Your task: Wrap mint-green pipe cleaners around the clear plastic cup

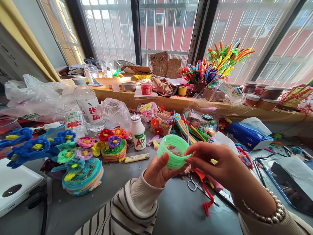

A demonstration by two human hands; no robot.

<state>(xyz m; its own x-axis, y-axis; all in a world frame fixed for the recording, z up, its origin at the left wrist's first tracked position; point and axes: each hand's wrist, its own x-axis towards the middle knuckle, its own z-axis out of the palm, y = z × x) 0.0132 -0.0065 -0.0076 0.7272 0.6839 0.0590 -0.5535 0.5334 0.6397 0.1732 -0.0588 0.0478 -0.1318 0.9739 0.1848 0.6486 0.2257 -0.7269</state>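
My left hand is closed around the lower left side of a small clear cup wound with light green pipe cleaner, held above the grey table. My right hand pinches the green wrapping at the cup's right side with thumb and fingers. A pearl bracelet circles my right wrist. Small scissors and a red pipe cleaner lie just below my hands.
Finished pipe-cleaner flower coasters and blue flowers lie at the left. A small white bottle, a water bottle, a lighter, a bundle of coloured pipe cleaners, a tissue pack and a tablet surround my hands.
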